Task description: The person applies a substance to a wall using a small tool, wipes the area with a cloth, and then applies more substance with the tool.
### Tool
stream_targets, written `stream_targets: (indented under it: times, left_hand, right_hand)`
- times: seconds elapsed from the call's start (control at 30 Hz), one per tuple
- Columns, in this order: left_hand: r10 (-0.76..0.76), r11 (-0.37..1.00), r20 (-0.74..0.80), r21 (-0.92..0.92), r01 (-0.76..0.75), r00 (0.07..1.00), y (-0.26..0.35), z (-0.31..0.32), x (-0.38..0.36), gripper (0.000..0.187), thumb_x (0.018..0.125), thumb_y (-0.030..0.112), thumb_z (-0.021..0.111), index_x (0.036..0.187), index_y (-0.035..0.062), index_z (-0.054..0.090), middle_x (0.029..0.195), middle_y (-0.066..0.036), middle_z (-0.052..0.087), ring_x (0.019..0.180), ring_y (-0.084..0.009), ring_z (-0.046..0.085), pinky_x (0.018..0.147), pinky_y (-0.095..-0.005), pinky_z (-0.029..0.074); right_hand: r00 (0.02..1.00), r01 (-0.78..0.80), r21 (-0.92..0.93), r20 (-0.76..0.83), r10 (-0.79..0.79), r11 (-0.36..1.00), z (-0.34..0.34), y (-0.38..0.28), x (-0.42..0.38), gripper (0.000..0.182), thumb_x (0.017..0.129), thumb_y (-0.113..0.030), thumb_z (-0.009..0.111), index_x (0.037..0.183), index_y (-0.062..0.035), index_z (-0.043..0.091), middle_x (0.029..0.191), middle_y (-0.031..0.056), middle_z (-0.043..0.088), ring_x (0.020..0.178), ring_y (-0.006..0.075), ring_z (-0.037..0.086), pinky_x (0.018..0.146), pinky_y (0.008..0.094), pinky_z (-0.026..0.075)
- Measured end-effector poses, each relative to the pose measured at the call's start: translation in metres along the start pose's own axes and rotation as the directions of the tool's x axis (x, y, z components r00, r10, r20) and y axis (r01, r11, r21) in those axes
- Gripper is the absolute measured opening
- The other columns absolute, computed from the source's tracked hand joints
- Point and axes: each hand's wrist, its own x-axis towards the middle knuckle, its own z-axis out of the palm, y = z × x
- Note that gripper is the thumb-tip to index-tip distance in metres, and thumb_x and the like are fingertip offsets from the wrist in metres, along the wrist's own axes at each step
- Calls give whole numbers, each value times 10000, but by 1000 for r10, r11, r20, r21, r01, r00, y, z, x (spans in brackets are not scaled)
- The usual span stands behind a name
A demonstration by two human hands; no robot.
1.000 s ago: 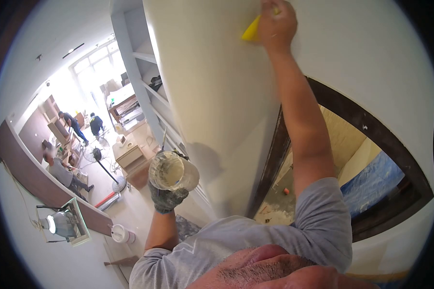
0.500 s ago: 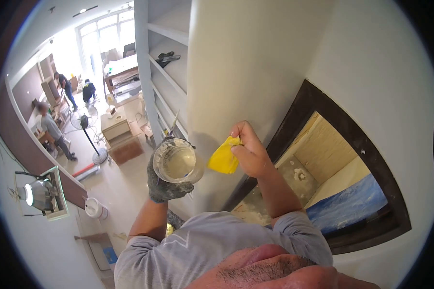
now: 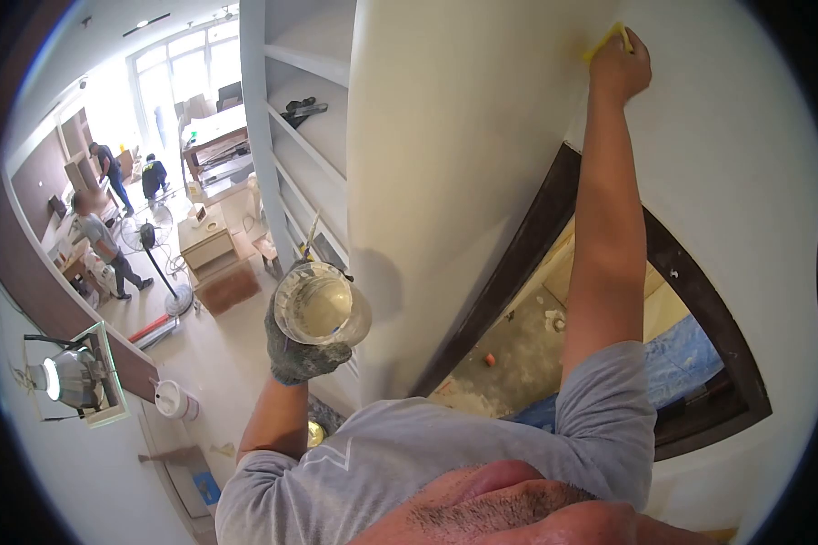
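Note:
My left hand [image 3: 298,361], in a dark grey work glove, is closed around a clear plastic tub [image 3: 362,322] with pale, creamy filler inside. A slim tool with a light tip [image 3: 312,229] sticks up behind the tub's rim, its lower part hidden. High at the upper right, my bare right hand [image 3: 623,71] grips a thin yellow plastic spreader [image 3: 609,38] close against the white wall [image 3: 718,118]. The spreader is at the inside corner where this wall meets a cream panel [image 3: 463,136], above the dark door frame. My right arm is stretched far out.
A dark brown frame [image 3: 554,191] surrounds an opening below my right arm. White shelves [image 3: 309,145] hold dark tools on the left. A lit work lamp [image 3: 68,377], white bucket [image 3: 174,400], standing fan [image 3: 159,263] and wooden drawer unit [image 3: 211,241] are farther left. Several people work beyond.
My right hand has moved the yellow spreader from beside the tub up and right to the wall corner. The left hand with the tub has shifted slightly left.

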Motion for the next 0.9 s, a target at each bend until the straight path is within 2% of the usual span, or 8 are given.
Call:
stream_targets:
  times: [0.1,0.2,0.4,0.47,0.57,0.6,0.7,0.9]
  left_hand:
    - [19,1000,7,8,-19,1000,0,-1,-1,1156,527,420,1003,1427,-49,450,1331,-170,615,1196,-272,622,1046,-420,487]
    - [47,999,11,23,-47,999,0,-2,1,1153,529,421,1002,1427,-47,450,1333,-169,613,1197,-273,621,1046,-420,488]
    - [54,998,28,28,-55,998,2,1,3,1150,543,417,999,1436,-43,438,1348,-168,600,1212,-282,613,1045,-425,490]
    - [80,996,36,29,-81,996,-2,2,4,1151,548,422,996,1438,-43,433,1348,-168,599,1214,-281,612,1044,-427,491]
    - [85,994,31,70,-87,996,0,2,5,1154,547,426,996,1438,-42,431,1344,-167,601,1210,-279,613,1039,-427,495]
    - [79,995,31,64,-80,996,-1,0,4,1152,545,421,998,1436,-41,433,1341,-167,602,1207,-278,614,1036,-426,498]
    - [45,998,16,38,-45,999,-2,-5,0,1142,540,401,1004,1429,-40,439,1334,-167,605,1200,-278,618,1029,-425,507]
    - [65,998,1,-1,-65,998,0,-6,2,1097,554,357,1005,1416,-35,452,1326,-167,610,1190,-275,622,1017,-420,518]
  right_hand:
    - [972,233,-239,45,-229,943,31,45,37,340,877,-187,666,1184,-56,731,1057,142,726,929,290,682,859,365,547]
    - [964,265,-317,119,-239,911,38,-5,8,290,980,-183,593,1157,16,709,1115,207,726,1043,359,685,951,407,519]
    - [939,335,-164,132,-316,928,37,-79,-48,306,956,-46,517,1194,32,693,1195,222,703,1085,354,678,988,401,518]
    - [778,616,11,149,-610,788,29,-101,-71,292,947,-24,522,1177,33,692,1206,224,697,1091,366,675,988,414,517]
    - [631,710,357,59,-773,607,20,-106,-92,282,936,-22,539,1168,26,691,1140,224,704,1034,367,681,956,434,526]
    - [778,523,347,179,-603,778,4,-112,-101,324,967,-115,517,1213,27,673,1073,221,684,1045,365,656,977,454,496]
    - [918,373,129,91,-386,919,21,-50,-60,510,1035,-323,465,1383,36,562,1086,232,634,1150,358,594,1045,466,442]
    - [882,29,-382,445,156,924,15,-66,-40,838,1036,-614,366,1591,-1,231,1386,295,433,1363,424,399,1160,503,333]
